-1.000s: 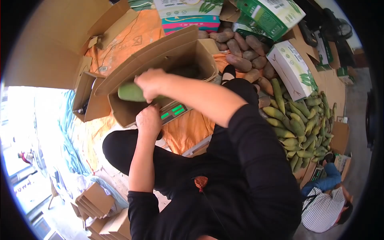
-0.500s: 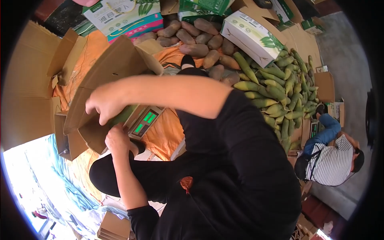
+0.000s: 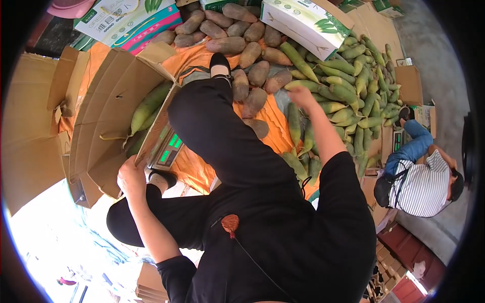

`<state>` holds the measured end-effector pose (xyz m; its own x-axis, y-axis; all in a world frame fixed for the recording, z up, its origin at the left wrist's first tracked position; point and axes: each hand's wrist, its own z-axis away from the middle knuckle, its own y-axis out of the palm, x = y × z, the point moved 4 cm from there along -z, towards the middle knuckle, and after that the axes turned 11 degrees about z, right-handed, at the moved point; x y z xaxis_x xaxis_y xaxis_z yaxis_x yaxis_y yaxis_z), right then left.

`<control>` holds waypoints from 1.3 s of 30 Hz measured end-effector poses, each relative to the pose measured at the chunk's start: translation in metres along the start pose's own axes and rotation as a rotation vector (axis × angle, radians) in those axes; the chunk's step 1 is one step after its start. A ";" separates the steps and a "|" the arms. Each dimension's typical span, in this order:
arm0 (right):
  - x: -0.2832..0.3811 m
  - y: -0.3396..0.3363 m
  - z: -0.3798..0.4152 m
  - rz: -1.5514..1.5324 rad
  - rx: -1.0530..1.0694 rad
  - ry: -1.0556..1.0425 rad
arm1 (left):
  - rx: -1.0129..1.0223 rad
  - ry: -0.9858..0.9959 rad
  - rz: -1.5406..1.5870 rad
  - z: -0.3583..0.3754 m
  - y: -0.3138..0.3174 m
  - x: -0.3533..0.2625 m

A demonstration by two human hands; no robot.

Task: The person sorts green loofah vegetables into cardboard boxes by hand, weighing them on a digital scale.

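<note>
1. The right hand is stretched out over the heap of green corn cobs on the orange sheet. It lies at the heap's near-left edge, touching or just above one cob; the back of the hand faces the camera, so whether the fingers are spread or closed on a cob cannot be told.
2. The cobs nearest that hand lie with their long axes running roughly away from the person, some slanted. The bulk of the heap spreads to the hand's right and beyond it.
3. The left hand rests on the near flap of the open cardboard box, fingers curled over its edge.
4. Inside the box a few cobs already lie lengthwise along its wall. The box sits on a weighing scale with a lit green display.
5. The heap and the box lie on opposite sides of the person's outstretched leg, so the right hand is nearer the heap and the left nearer the box.
6. Brown tubers lie beyond the leg. Another person in a striped shirt crouches at far right.
</note>
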<state>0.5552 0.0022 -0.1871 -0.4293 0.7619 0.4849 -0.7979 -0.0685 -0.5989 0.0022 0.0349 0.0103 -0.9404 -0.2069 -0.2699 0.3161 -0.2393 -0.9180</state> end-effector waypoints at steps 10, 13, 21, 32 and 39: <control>-0.226 0.069 -0.033 0.142 -0.243 0.130 | -0.021 -0.037 0.084 0.002 0.002 0.003; -0.219 0.082 -0.033 0.162 -0.270 0.238 | -0.051 -0.019 0.089 0.003 0.004 0.006; -0.173 0.090 -0.024 0.318 -0.127 0.371 | -0.088 0.016 0.109 0.003 0.004 0.008; -0.038 0.076 0.011 -0.051 -0.065 0.032 | -0.056 0.064 0.040 0.002 0.007 0.014; 0.186 0.022 0.077 -0.122 0.039 -0.628 | -0.068 0.073 0.035 0.003 0.012 0.018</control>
<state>0.4251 0.0931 -0.0613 -0.4914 0.2442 0.8360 -0.8662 -0.0374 -0.4982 -0.0109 0.0254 -0.0048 -0.9362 -0.1443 -0.3204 0.3423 -0.1677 -0.9245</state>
